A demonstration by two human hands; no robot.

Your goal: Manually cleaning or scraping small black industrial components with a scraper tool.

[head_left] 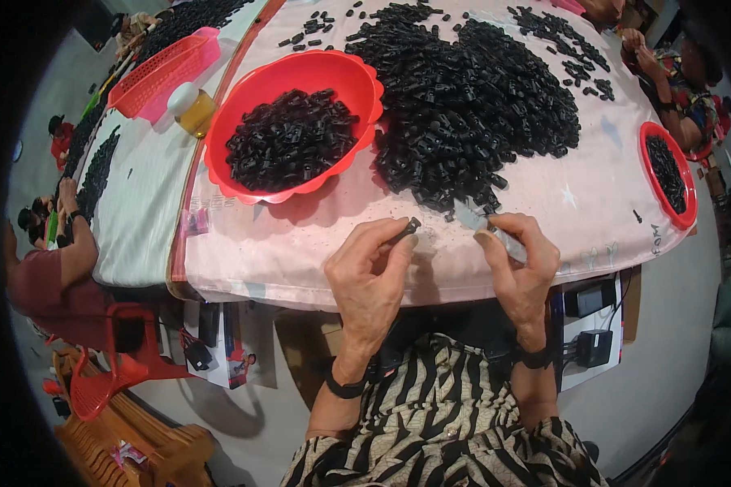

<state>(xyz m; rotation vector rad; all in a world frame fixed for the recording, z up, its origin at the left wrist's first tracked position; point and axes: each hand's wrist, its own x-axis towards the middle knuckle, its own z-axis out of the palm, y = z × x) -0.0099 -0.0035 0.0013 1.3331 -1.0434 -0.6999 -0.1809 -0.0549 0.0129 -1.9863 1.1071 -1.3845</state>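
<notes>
My left hand is closed, pinching a small black plastic part between thumb and fingertips. To its right, my right hand grips what looks like a small knife with a pale flat blade and a greyish handle. The blade tip points toward the near edge of a large heap of black plastic parts, apart from the part in my left hand. Left of the heap, a red scalloped basin holds many similar black parts.
The pink cloth-covered table curves away ahead. At the left are a yellow-liquid jar and a pink perforated basket. A smaller red bowl stands at the right edge. Other people work on both sides; a red chair is lower left.
</notes>
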